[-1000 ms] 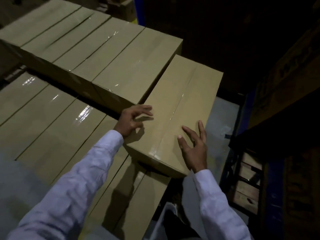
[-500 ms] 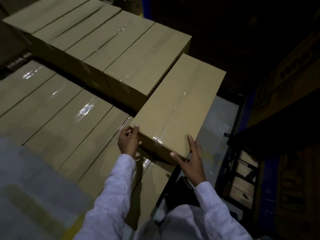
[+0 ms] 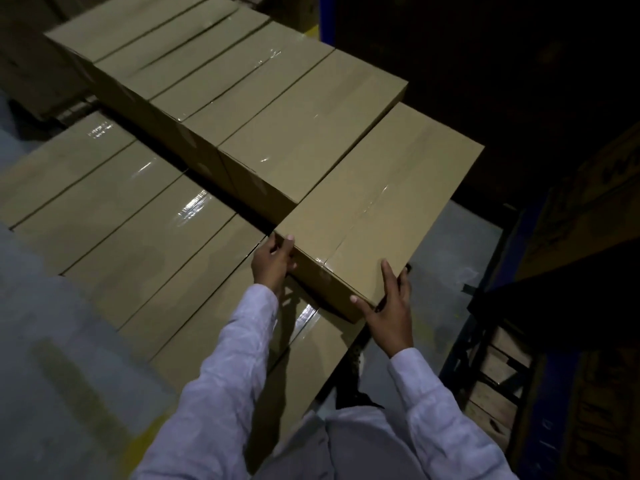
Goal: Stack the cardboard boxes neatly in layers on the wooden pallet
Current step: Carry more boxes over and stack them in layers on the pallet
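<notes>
Over on the left there's bare grey floor (image 3: 52, 341) with a yellow mark (image 3: 145, 441) down near the person's side, and right beside it the lower layer (image 3: 121, 216) of long brown boxes lies flat, side by side, tape shining along the tops. Behind that, one level up, sits the upper row (image 3: 242, 98) of the same boxes, packed tight and running back into the dark. Now to the action: the left hand (image 3: 273, 263) comes out of a white sleeve (image 3: 221, 393) and grips the near-left corner of the cardboard box (image 3: 381, 209), fingers curled over the top edge. That box lies at the right end of the upper row, its long side tight against the last box there, its near end jutting out towards the person past the row's front face, above the lower layer. Whether it's fully set down at this end, I can't tell; there's shadow beneath it. On the near-right corner, the right hand (image 3: 391, 306) has it clamped, thumb laid across the end face, fingers wrapped round the right side. Further right, grey floor again, then a blue post (image 3: 485, 306) and wooden slats (image 3: 498, 386) low down in the gloom beside it.
</notes>
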`<act>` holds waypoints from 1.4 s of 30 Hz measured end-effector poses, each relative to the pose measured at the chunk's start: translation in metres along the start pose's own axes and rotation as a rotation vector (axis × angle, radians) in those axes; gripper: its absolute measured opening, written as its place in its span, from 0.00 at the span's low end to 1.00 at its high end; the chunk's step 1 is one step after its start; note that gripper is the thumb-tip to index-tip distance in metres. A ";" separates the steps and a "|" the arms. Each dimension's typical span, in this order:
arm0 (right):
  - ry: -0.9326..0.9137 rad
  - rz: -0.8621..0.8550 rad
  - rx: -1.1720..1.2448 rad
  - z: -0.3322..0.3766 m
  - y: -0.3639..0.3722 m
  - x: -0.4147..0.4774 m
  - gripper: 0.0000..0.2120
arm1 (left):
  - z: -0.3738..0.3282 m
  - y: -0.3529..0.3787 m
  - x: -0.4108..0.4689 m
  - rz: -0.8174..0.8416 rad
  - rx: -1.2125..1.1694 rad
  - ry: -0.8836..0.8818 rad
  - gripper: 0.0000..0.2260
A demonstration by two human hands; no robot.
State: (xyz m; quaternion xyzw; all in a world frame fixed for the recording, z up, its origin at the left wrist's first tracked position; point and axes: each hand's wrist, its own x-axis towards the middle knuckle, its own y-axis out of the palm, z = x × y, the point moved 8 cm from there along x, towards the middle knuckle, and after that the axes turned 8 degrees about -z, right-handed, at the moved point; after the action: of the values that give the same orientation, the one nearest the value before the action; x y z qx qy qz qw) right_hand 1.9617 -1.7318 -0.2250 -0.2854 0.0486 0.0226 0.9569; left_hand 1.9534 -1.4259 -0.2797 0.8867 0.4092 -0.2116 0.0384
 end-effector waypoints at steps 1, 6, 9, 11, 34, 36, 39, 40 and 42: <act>-0.001 -0.001 -0.005 -0.001 -0.003 0.006 0.46 | -0.001 0.006 0.002 0.009 0.019 -0.003 0.32; 0.005 -0.007 -0.028 -0.003 -0.007 0.031 0.47 | -0.001 0.030 0.018 -0.003 0.164 0.031 0.38; 0.015 -0.003 -0.034 -0.005 -0.009 0.044 0.47 | -0.007 0.046 0.018 0.007 0.134 0.034 0.34; 0.013 0.000 -0.038 -0.005 -0.011 0.054 0.47 | -0.010 0.057 0.019 0.010 0.112 0.021 0.32; -0.186 -0.023 -0.401 0.020 -0.014 0.090 0.43 | -0.025 0.098 0.026 -0.123 0.283 0.047 0.31; -0.245 -0.015 -0.454 0.024 -0.009 0.090 0.41 | -0.024 0.096 0.022 -0.137 0.260 0.079 0.31; -0.347 -0.007 -0.518 0.031 -0.003 0.089 0.39 | -0.029 0.096 0.021 -0.120 0.276 0.117 0.30; -0.372 -0.004 -0.543 0.033 -0.002 0.088 0.39 | -0.032 0.095 0.019 -0.114 0.291 0.121 0.30; -0.450 -0.009 -0.597 0.041 -0.001 0.086 0.36 | -0.034 0.089 0.018 -0.110 0.268 0.104 0.30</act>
State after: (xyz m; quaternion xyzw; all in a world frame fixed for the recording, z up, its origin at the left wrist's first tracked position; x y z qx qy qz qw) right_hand 2.0501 -1.7086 -0.1997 -0.5402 -0.1728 0.0935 0.8183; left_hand 2.0414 -1.4643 -0.2656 0.8700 0.4266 -0.2201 -0.1131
